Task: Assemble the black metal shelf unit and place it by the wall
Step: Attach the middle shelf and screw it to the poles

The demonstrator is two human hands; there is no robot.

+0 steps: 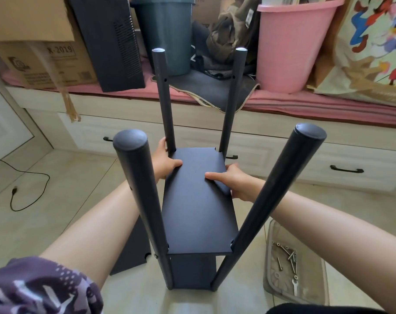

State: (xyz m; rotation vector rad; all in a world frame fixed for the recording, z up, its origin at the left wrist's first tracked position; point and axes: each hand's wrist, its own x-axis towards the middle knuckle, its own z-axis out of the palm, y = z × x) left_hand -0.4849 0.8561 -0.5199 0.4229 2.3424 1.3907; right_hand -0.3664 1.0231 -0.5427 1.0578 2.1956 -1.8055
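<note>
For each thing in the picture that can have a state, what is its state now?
Shelf panel: seated between four posts, gripped at both side edges.
Left hand: grips the panel's left edge, thumb on top.
Right hand: grips the panel's right edge, thumb on top.
Four posts: upright, capped.
Spare panel: flat on the floor.
Tray: on the floor, holds loose bolts and a wrench.
Drawers: closed.

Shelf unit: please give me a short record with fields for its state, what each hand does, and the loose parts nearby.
unit: four poles upright, shelf panel between them, a lower panel beneath
left hand: grips the shelf panel's left edge near the far left pole
right hand: grips the panel's right edge, thumb on top
spare panel: on the floor, left of the unit
hardware: screws and a small wrench in a clear bag, right of the unit
</note>
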